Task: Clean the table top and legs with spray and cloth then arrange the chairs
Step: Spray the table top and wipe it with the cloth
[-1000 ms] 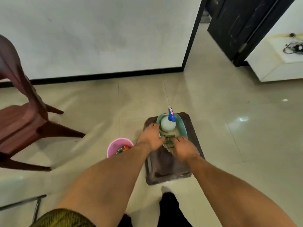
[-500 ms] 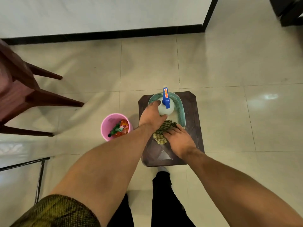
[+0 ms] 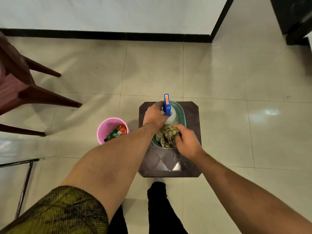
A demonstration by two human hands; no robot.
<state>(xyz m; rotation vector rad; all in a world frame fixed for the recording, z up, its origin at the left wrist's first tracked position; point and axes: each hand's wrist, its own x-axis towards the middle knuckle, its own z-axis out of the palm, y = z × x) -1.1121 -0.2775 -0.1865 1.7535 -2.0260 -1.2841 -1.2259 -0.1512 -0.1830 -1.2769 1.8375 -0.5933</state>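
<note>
A small dark brown stool (image 3: 191, 114) stands on the tiled floor below me, carrying a teal oval basket (image 3: 181, 110). Inside the basket are a white spray bottle with a blue trigger head (image 3: 167, 105) and a crumpled green checked cloth (image 3: 166, 136). My left hand (image 3: 154, 116) grips the neck of the spray bottle just below the blue head. My right hand (image 3: 187, 141) grips the cloth at the basket's near end.
A pink bin (image 3: 103, 130) with a chip packet and green wrapper stands left of the stool. A dark red chair (image 3: 22, 92) is at far left, and a metal frame (image 3: 23, 183) at lower left. My legs (image 3: 158, 208) are just behind the stool. A wall runs behind.
The view has tilted down and closer over the stool. My left hand has closed round the spray bottle's neck, and my right hand has bunched the cloth up in its fingers.
</note>
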